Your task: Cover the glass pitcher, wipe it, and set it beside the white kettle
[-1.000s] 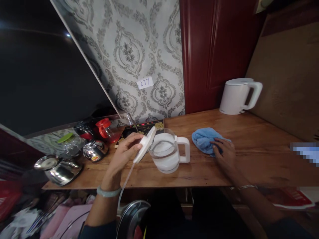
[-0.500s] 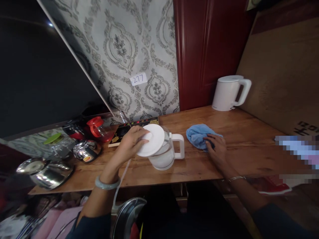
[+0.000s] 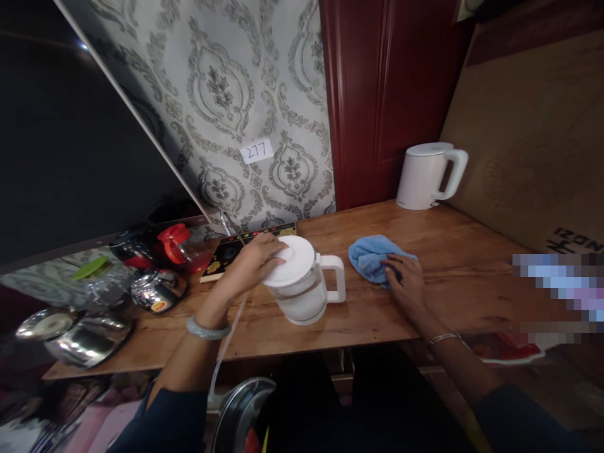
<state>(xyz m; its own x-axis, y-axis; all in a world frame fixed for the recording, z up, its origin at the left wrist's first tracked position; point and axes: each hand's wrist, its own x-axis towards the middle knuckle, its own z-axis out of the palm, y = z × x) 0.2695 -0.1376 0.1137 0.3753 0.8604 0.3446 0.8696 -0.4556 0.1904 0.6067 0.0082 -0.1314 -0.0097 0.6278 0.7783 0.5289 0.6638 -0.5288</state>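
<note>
My left hand (image 3: 264,258) pinches the edge and top of a round white lid (image 3: 293,257). The lid lies nearly level over the mouth of a clear glass jug (image 3: 302,305) with a white handle (image 3: 336,280); whether it is fully seated I cannot tell. To the right of the jug, my right hand (image 3: 406,280) is closed on the near edge of a crumpled blue cloth (image 3: 370,258) lying on the wooden table (image 3: 368,318). A small dark patch shows between the fingers and cloth, too shaded to make out.
A white electric kettle (image 3: 425,176) stands at the back right beside a large cardboard box (image 3: 533,138). Behind my left hand lies a black cooktop (image 3: 224,255). Steel kettles (image 3: 89,336), a red-lidded glass jug (image 3: 177,242) and a green-lidded jug (image 3: 101,283) crowd the left.
The white lid has come down from a tilt to nearly level on the glass jug's mouth, with my left hand still on it. My right hand stays at the cloth. The view has shifted slightly.
</note>
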